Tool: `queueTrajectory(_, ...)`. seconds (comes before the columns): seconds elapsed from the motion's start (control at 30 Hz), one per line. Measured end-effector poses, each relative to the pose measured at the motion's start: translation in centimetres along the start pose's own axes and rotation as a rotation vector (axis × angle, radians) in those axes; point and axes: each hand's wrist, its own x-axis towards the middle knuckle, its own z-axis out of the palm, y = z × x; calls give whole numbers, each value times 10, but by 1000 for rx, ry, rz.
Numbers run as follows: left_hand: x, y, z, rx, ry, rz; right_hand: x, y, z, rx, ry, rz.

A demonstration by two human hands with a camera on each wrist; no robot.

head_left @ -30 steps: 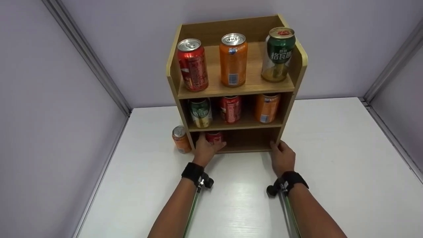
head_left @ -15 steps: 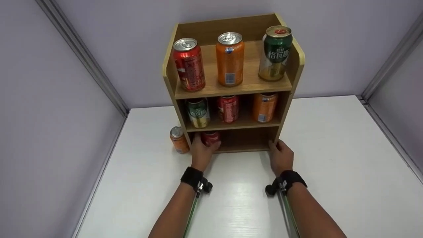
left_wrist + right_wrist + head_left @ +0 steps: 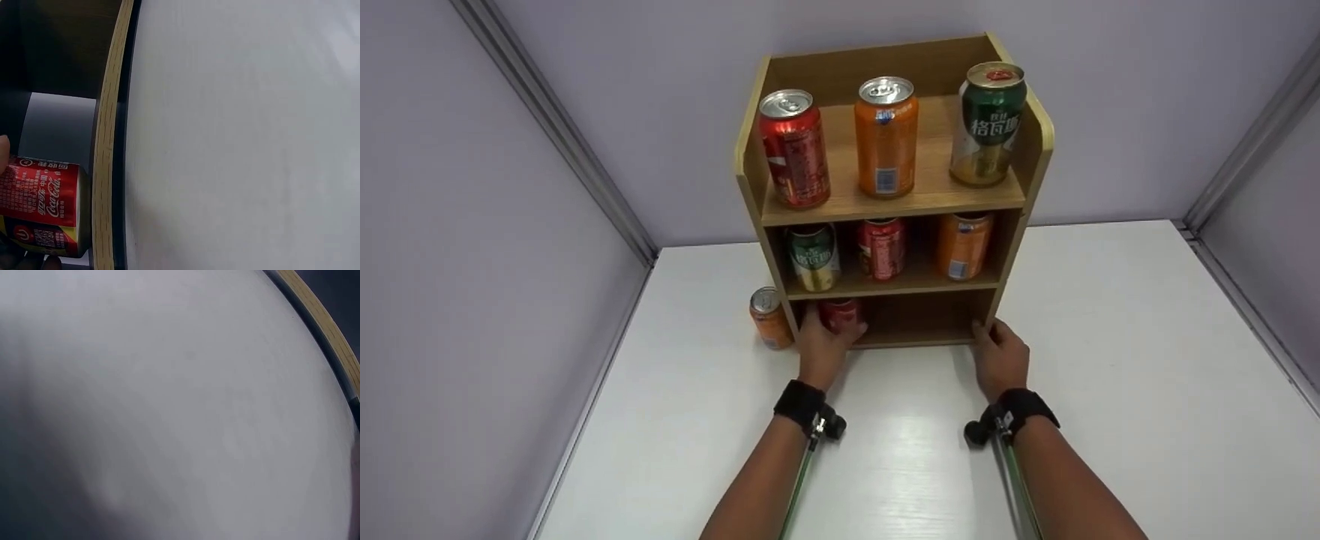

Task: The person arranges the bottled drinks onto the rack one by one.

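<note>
A small wooden shelf (image 3: 896, 294) with three levels stands on the table against the back wall. On its bottom level, at the left, is a red Coca-Cola can (image 3: 39, 202), held by my left hand (image 3: 821, 349). The thumb (image 3: 3, 153) lies on one side of the can and the other fingertips show on its opposite side. My right hand (image 3: 1003, 360) grips the lower front edge of the shelf's right side panel. In the right wrist view mostly white tabletop shows, with a bit of the wooden edge (image 3: 329, 326) at upper right.
An orange can (image 3: 770, 321) stands on the table (image 3: 900, 480) beside the shelf's left panel. Red (image 3: 796, 161), orange (image 3: 886, 146) and green (image 3: 988, 135) cans stand on top. Another green (image 3: 814, 259), red (image 3: 883, 251) and orange can (image 3: 964, 247) fill the middle level.
My left hand and the Coca-Cola can have shifted slightly left on the bottom level. The right hand keeps its place at the shelf's side panel. The head view has wobbled a little.
</note>
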Motion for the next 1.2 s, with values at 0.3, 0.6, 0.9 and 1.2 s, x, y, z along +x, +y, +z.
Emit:
queueTrajectory(0.3, -25, 2, -26, -30, -15, 80, -2, -1, 1, 5, -21, -2)
queueTrajectory(0.6, -43, 17, -55, -61, -74, 78, 0, -2, -1, -13, -5, 14)
queueTrajectory(0.9, -46, 47, -95, -37, -11, 204, 2, -1, 0, -34, 21, 3)
queueTrajectory(1.2, -30, 54, -132, 40, 155, 314, 4, 1, 1, -27, 19, 16)
